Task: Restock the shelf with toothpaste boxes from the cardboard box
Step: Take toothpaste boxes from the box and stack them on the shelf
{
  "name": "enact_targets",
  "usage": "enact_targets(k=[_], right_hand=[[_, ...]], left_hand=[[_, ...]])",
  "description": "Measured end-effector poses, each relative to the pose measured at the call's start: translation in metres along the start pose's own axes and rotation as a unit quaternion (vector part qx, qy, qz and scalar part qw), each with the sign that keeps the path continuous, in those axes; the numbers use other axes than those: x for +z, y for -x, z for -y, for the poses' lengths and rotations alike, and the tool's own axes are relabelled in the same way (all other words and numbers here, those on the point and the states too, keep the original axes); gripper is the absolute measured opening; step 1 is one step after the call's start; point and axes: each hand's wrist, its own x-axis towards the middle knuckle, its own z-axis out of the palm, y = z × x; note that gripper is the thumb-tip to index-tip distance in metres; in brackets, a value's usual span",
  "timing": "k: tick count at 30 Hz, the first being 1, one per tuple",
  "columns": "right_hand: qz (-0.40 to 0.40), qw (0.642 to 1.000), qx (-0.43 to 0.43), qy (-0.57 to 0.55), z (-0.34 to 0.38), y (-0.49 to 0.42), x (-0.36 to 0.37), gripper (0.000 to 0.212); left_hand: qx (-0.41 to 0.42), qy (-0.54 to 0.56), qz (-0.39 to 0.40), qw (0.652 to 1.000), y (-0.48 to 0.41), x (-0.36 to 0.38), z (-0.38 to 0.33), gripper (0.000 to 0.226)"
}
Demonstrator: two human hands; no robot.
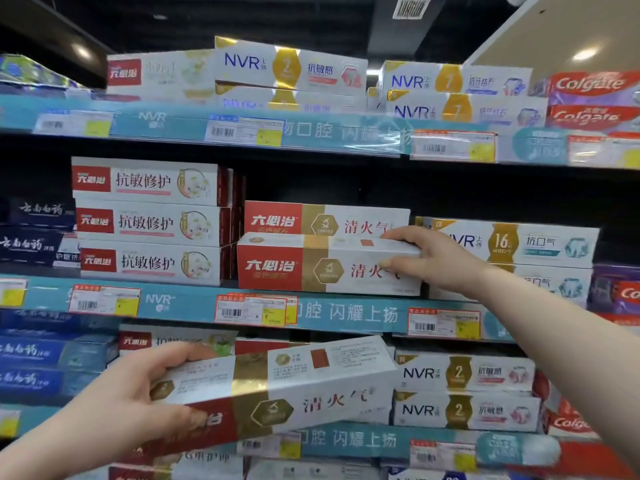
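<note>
My right hand (427, 259) grips the right end of a red, gold and white toothpaste box (311, 263) standing on the middle shelf (194, 301). A matching box (325, 218) stands behind it, slightly higher. My left hand (138, 393) holds another box of the same kind (277, 389) by its left end, tilted, in front of the lower shelf. The cardboard box is out of view.
A stack of three red and white boxes (149, 221) stands left of the placed box. NVR boxes (512, 242) sit just right of my right hand. Colgate boxes (592, 98) fill the far right. Blue price strips with tags edge each shelf.
</note>
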Motion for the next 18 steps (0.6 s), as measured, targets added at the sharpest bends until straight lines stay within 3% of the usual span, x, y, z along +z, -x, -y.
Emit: enact_targets(k=[18], right_hand=[[-0.018, 1.0, 0.014, 0.002, -0.01, -0.017, 0.014, 0.053]], left_hand=[[-0.019, -0.029, 0.02, 0.999, -0.009, -0.001, 0.0, 0.049]])
